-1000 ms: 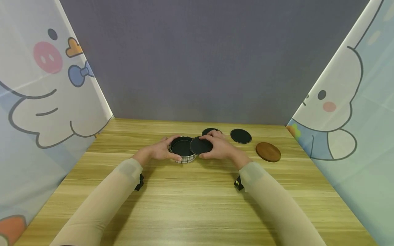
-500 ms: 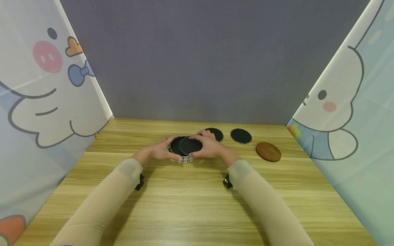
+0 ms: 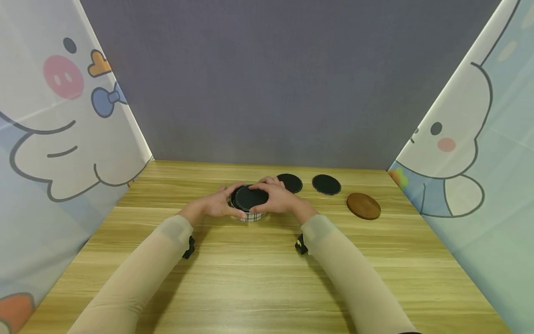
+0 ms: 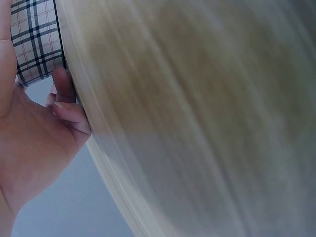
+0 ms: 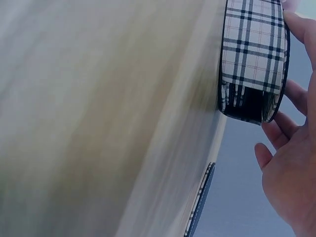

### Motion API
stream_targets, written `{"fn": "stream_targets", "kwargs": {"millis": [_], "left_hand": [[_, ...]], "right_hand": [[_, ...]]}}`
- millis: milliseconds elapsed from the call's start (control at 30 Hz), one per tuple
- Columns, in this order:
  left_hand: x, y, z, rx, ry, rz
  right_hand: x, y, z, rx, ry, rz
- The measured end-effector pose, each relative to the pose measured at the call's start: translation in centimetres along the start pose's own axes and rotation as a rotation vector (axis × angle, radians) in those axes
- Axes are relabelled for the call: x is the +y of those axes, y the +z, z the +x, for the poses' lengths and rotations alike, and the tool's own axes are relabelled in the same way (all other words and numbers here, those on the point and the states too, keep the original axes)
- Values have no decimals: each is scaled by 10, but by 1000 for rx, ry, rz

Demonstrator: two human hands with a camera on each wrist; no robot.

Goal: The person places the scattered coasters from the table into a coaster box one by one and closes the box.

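Observation:
A round coaster holder [image 3: 249,217], plaid outside and black within, stands on the table. My left hand [image 3: 214,203] grips its left side, thumb at the front and fingers behind. Over the holder's opening lies a black round coaster [image 3: 251,198], which my right hand [image 3: 279,198] holds by its right edge between thumb and fingers. From the right wrist, the holder's plaid wall [image 5: 254,44] shows a cut-out, and the coaster's rim overlaps its top edge. The left wrist view catches only part of the plaid wall [image 4: 34,39] beside the hand.
Two more black coasters lie flat at the back, one [image 3: 290,183] just behind my right hand and another [image 3: 326,184] further right. A brown wooden disc [image 3: 364,206] is at the right. A grey panel [image 3: 267,83] rises behind the wooden table [image 3: 250,287].
My right hand has carried the coaster leftward, from the holder's right side to over its opening. The left hand and the holder have stayed in place.

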State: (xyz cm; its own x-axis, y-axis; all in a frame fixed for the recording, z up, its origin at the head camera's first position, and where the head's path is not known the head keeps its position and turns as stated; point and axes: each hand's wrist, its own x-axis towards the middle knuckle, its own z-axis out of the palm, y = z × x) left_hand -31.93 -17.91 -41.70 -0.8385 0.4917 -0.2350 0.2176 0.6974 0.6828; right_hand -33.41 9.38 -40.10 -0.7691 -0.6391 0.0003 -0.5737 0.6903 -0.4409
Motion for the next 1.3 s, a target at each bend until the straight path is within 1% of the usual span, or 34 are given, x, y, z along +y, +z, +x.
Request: {"fn": "stream_targets", "kwargs": {"millis": [233, 633, 900, 1300], "left_hand": [[0, 0, 0, -6, -2, -6], [-1, -1, -2, -3, -4, -6], [-3, -1, 0, -6, -6, 1], [-2, -1, 0, -4, 4, 20]], "right_hand": [[-4, 1, 2, -16, -15, 29], [-3, 5, 2, -27, 3, 52], [-1, 7, 1, -32, 5, 50], [3, 8, 1, -35, 9, 45]]}}
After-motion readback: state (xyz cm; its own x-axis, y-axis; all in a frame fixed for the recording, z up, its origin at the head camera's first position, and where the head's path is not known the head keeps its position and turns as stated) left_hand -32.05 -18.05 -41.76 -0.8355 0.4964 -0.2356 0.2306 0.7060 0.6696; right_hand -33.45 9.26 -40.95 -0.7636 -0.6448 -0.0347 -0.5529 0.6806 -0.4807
